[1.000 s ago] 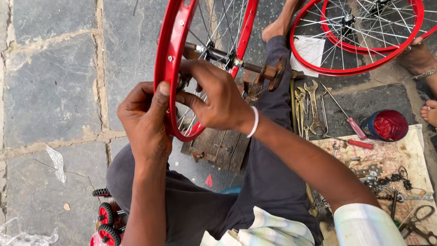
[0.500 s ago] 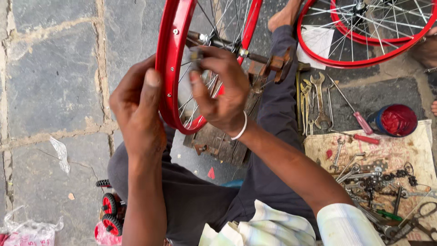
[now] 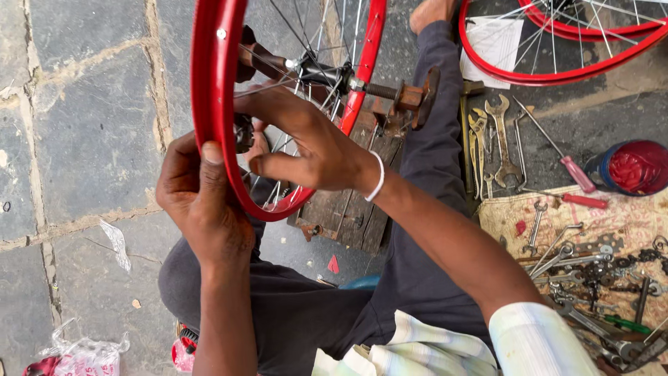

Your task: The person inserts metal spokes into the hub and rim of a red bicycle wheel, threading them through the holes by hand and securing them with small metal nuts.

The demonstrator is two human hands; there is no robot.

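A red bicycle wheel rim (image 3: 209, 83) with thin steel spokes stands upright on its axle and hub (image 3: 327, 73), mounted on a wooden truing stand (image 3: 348, 209). My left hand (image 3: 202, 202) grips the rim's lower left edge, thumb laid over the red metal. My right hand (image 3: 306, 150) reaches through the spokes inside the rim, its fingers pinched on a small dark spoke tool (image 3: 243, 132) at a spoke near the rim. A white band circles that wrist. I sit with dark trousers, knees either side of the stand.
Wrenches (image 3: 494, 132) and red-handled screwdrivers (image 3: 574, 184) lie on the ground at right. A patterned cloth (image 3: 626, 223) holds several small tools and parts. A red-filled tin (image 3: 637, 167) stands beside it. More red wheels (image 3: 557, 42) lie top right. Stone paving (image 3: 90, 139) spreads left.
The view has drawn closer to the wheel. My right hand has shifted lower and left inside the spokes toward the rim, while my left hand keeps its hold on the rim.
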